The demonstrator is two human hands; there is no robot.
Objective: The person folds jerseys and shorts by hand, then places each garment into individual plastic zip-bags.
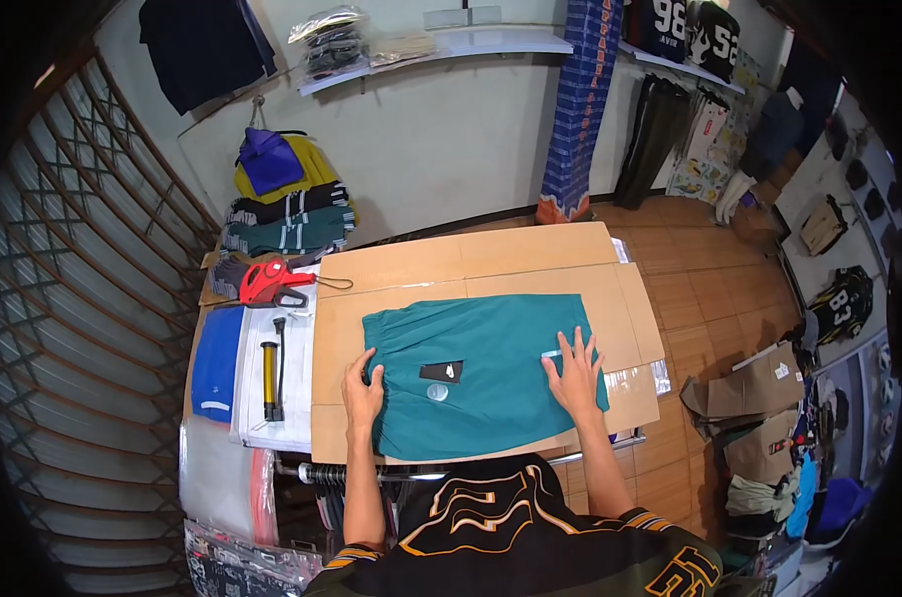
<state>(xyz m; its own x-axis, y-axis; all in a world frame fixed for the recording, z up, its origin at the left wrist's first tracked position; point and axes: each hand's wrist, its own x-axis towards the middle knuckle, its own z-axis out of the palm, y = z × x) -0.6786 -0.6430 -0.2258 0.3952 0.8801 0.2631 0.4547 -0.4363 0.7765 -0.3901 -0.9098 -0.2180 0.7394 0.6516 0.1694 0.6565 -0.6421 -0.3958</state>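
A pair of teal shorts point(501, 398), apparently folded in half, lies flat on a cardboard sheet point(491, 261) covering the table. Its gathered waistband is on the left. Near that end a black tag point(441, 372) and a round clear sticker point(437, 392) rest on the fabric. My left hand point(362, 390) touches the waistband edge, thumb and fingers apart. With fingers spread, my right hand point(574, 378) rests flat on the cloth near the right-hand hem, beside a small whitish strip point(551, 353).
Left of the cardboard lie a red tape dispenser point(269, 283), a yellow hand pump point(270, 380) and a folded blue garment point(215, 363). Folded clothes point(290, 229) are piled at the back left. Bags and clothing point(759, 391) stand on the right. A metal rail point(411, 476) runs along the near edge.
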